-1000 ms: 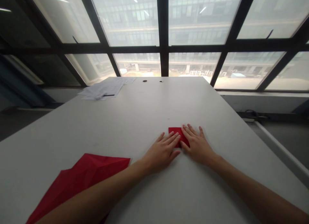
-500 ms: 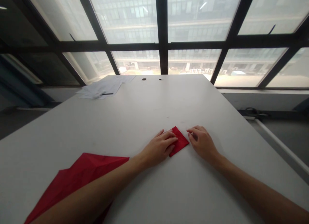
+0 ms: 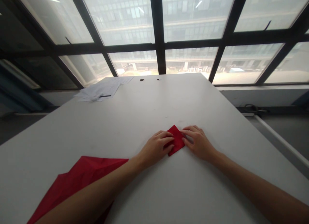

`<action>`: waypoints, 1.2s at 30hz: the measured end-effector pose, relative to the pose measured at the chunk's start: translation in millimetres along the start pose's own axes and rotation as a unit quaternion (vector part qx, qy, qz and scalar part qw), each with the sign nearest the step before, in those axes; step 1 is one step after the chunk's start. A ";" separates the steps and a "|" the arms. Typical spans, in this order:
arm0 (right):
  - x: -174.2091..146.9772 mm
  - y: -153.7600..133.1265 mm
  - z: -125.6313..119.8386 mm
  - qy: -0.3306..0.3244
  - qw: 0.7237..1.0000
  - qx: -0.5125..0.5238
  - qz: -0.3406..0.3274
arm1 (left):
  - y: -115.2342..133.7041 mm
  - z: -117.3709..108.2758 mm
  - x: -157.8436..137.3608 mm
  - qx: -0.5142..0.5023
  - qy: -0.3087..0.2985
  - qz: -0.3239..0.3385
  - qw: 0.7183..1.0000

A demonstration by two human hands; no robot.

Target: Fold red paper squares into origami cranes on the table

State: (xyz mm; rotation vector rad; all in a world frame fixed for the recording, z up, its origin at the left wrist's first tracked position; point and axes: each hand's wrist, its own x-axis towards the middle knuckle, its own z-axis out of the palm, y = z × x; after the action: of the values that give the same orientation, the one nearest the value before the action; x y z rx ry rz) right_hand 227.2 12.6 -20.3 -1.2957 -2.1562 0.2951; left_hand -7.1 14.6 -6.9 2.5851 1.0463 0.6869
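Fingers of the left hand (image 3: 155, 147) curve over the left side of a small red piece (image 3: 178, 141), thumb and fingers apart with red showing between; whether they pinch it or merely press, I cannot tell. The right hand (image 3: 193, 140) has its index finger and thumb at the right corner, loosely bent with a gap between them; whether paper is caught there, I cannot tell either. The left hand seems to anchor the piece so the other can work at the corner without it sliding.

The piece, seemingly folded paper, lies on the white counter (image 3: 154, 111), one corner pointing away from the person. That diagonal placing probably brings an edge within easy reach of the right fingertips. Its upper and right edges are mostly exposed; the left corner is hidden by the hand.

White surface surrounds the piece, well inside the counter's edges, giving it room to turn or shift. The right edge slants past the right forearm (image 3: 243, 179); the left edge is farther off. Under the left forearm (image 3: 96, 192) lies a larger red sheet (image 3: 79, 172), partly covered, limiting movement that way. Farther out are loose white papers (image 3: 101, 89), well apart from both hands.
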 end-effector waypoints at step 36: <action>-1.3 4.2 3.8 -0.041 0.998 -0.004 -0.041 | -1.0 5.0 -7.8 0.154 -0.076 -0.050 0.984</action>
State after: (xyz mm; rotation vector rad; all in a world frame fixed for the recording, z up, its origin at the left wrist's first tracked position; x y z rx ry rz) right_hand 228.4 14.0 -25.8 -1.2152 -2.2742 0.3111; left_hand -10.0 9.5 -14.1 2.7613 1.3107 0.3157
